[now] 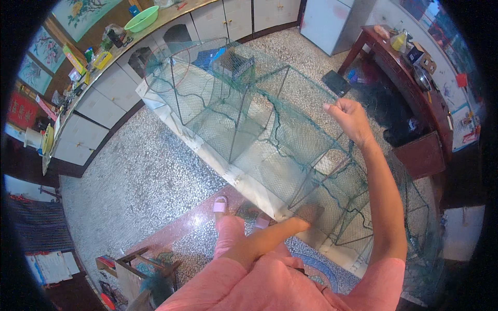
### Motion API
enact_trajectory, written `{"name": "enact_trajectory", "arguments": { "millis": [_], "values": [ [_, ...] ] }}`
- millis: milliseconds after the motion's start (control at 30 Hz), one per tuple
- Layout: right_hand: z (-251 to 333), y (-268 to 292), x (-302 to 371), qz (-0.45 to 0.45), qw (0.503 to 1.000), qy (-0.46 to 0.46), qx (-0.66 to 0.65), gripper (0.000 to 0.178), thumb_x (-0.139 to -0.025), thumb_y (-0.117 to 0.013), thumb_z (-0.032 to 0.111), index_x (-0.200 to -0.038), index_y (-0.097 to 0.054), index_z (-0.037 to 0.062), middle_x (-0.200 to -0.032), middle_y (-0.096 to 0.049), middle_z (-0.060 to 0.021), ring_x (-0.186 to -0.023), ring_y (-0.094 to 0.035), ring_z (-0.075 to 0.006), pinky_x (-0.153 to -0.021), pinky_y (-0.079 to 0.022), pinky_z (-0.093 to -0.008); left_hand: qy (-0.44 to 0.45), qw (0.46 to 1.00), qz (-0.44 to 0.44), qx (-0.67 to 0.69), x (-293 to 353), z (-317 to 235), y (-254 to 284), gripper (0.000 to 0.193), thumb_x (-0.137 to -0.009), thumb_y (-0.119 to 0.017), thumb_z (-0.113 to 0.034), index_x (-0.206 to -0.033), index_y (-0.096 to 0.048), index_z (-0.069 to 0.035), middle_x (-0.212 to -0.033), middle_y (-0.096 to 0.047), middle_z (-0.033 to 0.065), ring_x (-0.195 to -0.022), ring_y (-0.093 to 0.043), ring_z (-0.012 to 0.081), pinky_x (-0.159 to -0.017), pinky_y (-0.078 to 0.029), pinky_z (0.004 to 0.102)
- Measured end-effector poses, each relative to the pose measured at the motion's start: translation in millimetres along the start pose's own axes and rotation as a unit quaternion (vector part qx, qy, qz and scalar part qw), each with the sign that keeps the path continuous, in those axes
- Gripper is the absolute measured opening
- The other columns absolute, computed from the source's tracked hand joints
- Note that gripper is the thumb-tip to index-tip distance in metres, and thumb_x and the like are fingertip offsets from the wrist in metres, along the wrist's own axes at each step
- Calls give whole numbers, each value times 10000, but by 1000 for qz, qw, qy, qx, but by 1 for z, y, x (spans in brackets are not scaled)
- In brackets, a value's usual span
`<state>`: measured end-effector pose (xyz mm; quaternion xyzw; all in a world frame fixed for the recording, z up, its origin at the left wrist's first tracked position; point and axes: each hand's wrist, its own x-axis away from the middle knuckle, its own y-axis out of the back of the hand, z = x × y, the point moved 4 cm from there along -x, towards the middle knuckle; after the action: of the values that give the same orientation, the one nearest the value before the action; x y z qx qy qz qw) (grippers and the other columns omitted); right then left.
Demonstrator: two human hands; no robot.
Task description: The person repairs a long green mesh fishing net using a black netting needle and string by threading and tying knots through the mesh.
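Observation:
A long green mesh trap net (290, 124) with dark rectangular wire frames stretches diagonally before me over a pale-edged surface (228, 176). A round hoop (188, 78) rings its far left end. My left hand (309, 214) is at the near side of the net, beside a frame; mesh overlaps it, so its fingers cannot be made out. Above the net's right part, my right hand (350, 120) is raised and closed, with the thumb pointing left. Whatever it may pinch is too fine or hidden to name. Dark green cord (277, 122) runs loosely along the mesh.
Behind the net are a dark crate (236, 66) and blue material (207, 59). A cluttered counter (111, 67) curves along the left, with a green basin (141, 19). A reddish-brown desk (410, 72) stands right, near a white cabinet (324, 26). A wooden stool (137, 269) is at lower left.

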<state>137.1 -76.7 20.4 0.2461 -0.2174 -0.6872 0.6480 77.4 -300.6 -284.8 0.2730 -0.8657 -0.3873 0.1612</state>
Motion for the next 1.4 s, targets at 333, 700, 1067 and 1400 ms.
{"name": "enact_trajectory", "arguments": {
  "millis": [333, 700, 1067, 1400],
  "values": [
    [-1, 1, -2, 14, 1000, -2, 1, 462, -794, -675, 323, -550, -374, 71, -525, -344, 40, -521, -311, -78, -468, -280, -292, 14, 991, -48, -121, -17, -14, -25, 255, -837, -481, -104, -1073, -578, -89, -1019, -598, 153, -875, -617, 320, -684, -504, 425],
    [-10, 1, -5, 12, 1000, -6, -7, 445, -788, -672, 329, -562, -408, 50, -558, -381, 13, -555, -344, -96, -486, -304, -300, 11, 999, 5, -34, -16, -20, -31, 211, -819, -526, -121, -1002, -601, -46, -973, -606, 179, -868, -608, 324, -716, -494, 422],
    [-3, 0, -5, 3, 1000, 16, -22, 425, -794, -683, 291, -567, -424, 43, -571, -406, 22, -559, -366, -92, -497, -307, -298, 191, 946, -22, 262, 96, 41, 33, 194, -801, -570, -138, -931, -624, -4, -927, -613, 206, -860, -599, 328, -747, -484, 419],
    [-14, 2, -13, 26, 996, -30, -75, 388, -813, -678, 218, -564, -401, 108, -552, -386, 71, -524, -332, -42, -461, -249, -248, 333, 770, -261, 477, 212, 255, 206, 133, -850, -531, -108, -774, -594, -19, -609, -510, 49, -470, -453, 129, -400, -366, 270]
  ]
}}
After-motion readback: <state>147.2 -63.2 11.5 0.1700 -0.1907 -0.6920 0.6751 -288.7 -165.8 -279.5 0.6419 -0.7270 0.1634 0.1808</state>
